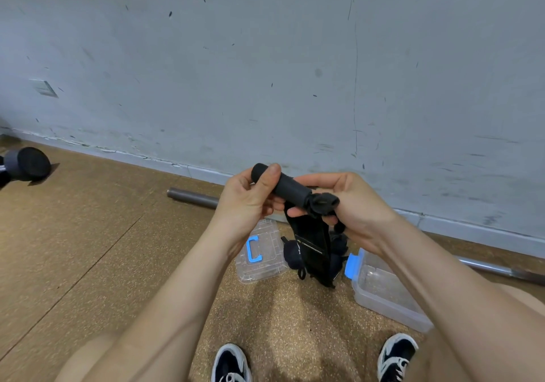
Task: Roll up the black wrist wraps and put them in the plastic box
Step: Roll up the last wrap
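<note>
A black wrist wrap is partly rolled into a tight cylinder, held up in front of the wall. My left hand grips the roll's left end, thumb over the top. My right hand pinches the right end, where the thumb loop bunches up. The wrap's loose tail hangs down between my hands. More black wraps lie on the floor below, partly hidden by the tail. The clear plastic box with a blue latch stands open on the floor at the right, under my right forearm.
The box's clear lid with a blue clip lies on the cork floor left of the wraps. A steel bar runs along the grey wall. A dumbbell sits far left. My shoes are at the bottom.
</note>
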A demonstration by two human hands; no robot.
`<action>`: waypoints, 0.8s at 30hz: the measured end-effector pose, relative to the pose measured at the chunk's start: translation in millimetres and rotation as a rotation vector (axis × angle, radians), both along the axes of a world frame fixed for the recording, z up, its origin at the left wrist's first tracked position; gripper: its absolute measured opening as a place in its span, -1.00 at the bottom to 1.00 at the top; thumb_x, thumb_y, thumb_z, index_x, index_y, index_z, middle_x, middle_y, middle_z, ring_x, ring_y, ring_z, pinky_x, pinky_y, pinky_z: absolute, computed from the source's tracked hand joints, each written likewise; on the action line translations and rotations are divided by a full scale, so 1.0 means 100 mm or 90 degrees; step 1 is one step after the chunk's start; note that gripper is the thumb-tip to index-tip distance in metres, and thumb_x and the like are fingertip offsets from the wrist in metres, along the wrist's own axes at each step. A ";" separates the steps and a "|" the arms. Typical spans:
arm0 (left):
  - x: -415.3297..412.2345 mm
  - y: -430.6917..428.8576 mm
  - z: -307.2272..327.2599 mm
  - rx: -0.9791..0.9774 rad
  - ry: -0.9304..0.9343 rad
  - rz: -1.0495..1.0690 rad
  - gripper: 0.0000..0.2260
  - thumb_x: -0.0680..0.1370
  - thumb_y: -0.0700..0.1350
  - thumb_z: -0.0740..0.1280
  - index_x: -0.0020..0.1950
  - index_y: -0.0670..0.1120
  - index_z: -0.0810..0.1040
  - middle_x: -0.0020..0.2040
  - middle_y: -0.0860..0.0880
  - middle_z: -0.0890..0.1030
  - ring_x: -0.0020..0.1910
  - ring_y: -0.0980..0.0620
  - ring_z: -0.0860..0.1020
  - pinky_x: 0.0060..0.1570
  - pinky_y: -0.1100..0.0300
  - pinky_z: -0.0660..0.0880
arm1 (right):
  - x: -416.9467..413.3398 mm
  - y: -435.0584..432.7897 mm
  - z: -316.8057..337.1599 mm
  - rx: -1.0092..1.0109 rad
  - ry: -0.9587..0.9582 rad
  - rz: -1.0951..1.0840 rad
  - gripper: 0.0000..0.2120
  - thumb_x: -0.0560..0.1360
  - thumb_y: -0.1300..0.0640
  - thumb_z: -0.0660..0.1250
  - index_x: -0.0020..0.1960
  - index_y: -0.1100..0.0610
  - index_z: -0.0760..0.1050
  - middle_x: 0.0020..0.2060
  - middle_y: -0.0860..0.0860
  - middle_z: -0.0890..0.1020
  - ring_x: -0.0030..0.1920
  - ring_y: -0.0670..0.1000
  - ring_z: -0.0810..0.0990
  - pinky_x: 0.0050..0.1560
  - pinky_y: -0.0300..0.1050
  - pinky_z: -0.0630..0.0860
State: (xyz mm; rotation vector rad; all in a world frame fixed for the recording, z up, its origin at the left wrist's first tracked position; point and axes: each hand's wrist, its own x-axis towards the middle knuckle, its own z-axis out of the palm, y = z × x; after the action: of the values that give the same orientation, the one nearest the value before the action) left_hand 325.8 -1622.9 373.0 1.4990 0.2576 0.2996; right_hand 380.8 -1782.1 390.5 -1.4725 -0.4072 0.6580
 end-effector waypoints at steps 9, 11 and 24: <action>0.08 -0.03 -0.06 -0.111 0.037 0.116 -0.82 0.53 -0.01 0.44 -0.09 -0.09 0.54 -0.33 -0.08 0.56 -0.47 0.08 0.38 -0.34 0.17 0.28 | -0.11 0.08 -0.05 -0.016 -0.062 -0.024 -0.76 0.50 0.44 0.23 -0.11 0.21 0.63 -0.58 0.08 0.39 -0.57 -0.04 0.33 -0.47 -0.28 0.29; 0.10 -0.05 -0.07 -0.151 0.053 0.126 -0.81 0.47 -0.03 0.48 -0.10 -0.03 0.49 -0.26 -0.09 0.56 -0.38 0.04 0.40 -0.33 0.17 0.26 | -0.15 0.12 -0.07 -0.014 -0.078 -0.022 -0.92 0.50 0.29 0.37 -0.10 0.28 0.63 -0.56 0.10 0.38 -0.55 -0.02 0.33 -0.42 -0.20 0.29; 0.14 -0.09 -0.10 0.098 0.159 0.096 -0.68 0.55 0.24 0.32 0.11 0.03 0.44 -0.17 0.01 0.53 -0.26 0.04 0.46 -0.25 0.13 0.40 | -0.06 0.18 -0.11 -0.109 -0.145 -0.214 -0.81 0.47 0.07 0.43 -0.16 0.20 0.67 -0.35 0.12 0.70 -0.48 -0.11 0.55 -0.34 -0.10 0.50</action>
State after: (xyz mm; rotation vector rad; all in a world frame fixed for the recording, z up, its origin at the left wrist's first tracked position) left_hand 339.9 -1632.0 362.7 1.6732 0.5595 0.2558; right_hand 375.1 -1763.7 379.3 -1.7377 -0.2717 0.2614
